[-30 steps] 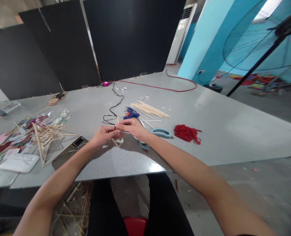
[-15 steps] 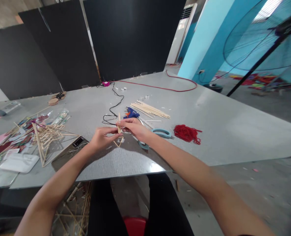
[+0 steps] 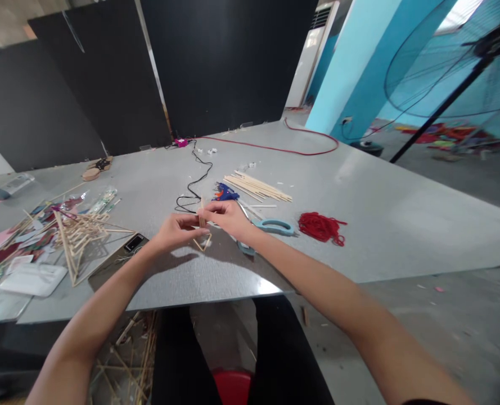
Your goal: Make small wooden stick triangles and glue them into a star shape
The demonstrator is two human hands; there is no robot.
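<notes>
Between my two hands, a little above the table, stand some short wooden sticks (image 3: 202, 219), held roughly upright. My left hand (image 3: 177, 229) pinches them low down from the left. From the right, the fingertips of my right hand (image 3: 228, 218) close on their upper part. Just below lies a small wooden stick triangle (image 3: 203, 244), partly hidden by my left fingers. Behind my right hand sits a blue glue gun (image 3: 225, 192) with a black cord. Scissors with light blue handles (image 3: 275, 226) lie partly under my right wrist.
Loose wooden sticks (image 3: 258, 187) lie beyond my hands. Red cord (image 3: 320, 227) is heaped to the right. At left are a stick-built frame (image 3: 75, 242), a white box-like item (image 3: 34, 279), scraps and a dark phone-like device (image 3: 134, 243). A fan (image 3: 486, 50) stands far right.
Both hands stay together around the sticks, with only a slight shift of the fingers. The upright sticks have turned or tilted slightly. Nothing else on the table has visibly moved.
</notes>
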